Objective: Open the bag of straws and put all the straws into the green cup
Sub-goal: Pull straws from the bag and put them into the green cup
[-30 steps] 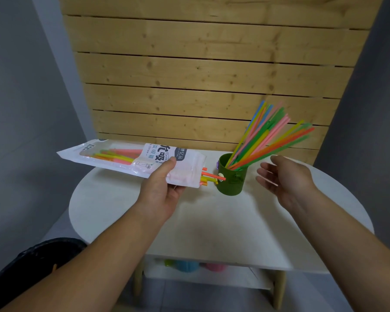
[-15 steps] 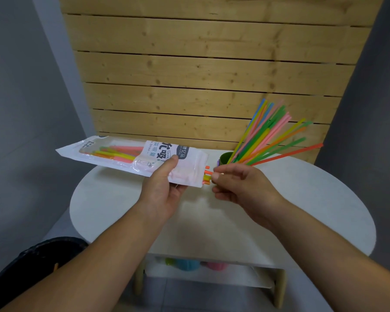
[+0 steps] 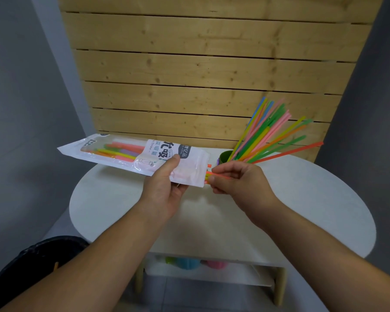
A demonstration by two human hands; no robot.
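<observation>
Bag of straws, white and clear plastic, up in the air over the left part of the round white table, nearly level, open mouth to the right. Gripped near the mouth end by the left hand, thumb on top, fingers curled underneath. Inside, toward the closed far end: remaining straws in orange, yellow, green, pink and purple. At the mouth: straw ends poking out, orange and yellow, pinched by the right hand, fingertips closed on them just beside the bag's edge. Behind that hand, on the table: green cup, upright, mostly hidden, holding a fanned bundle of straws that leans right in front of the wooden slat wall. On the shelf under the table: small coloured cups, blue, pink and green. At lower left, a dark bin.
</observation>
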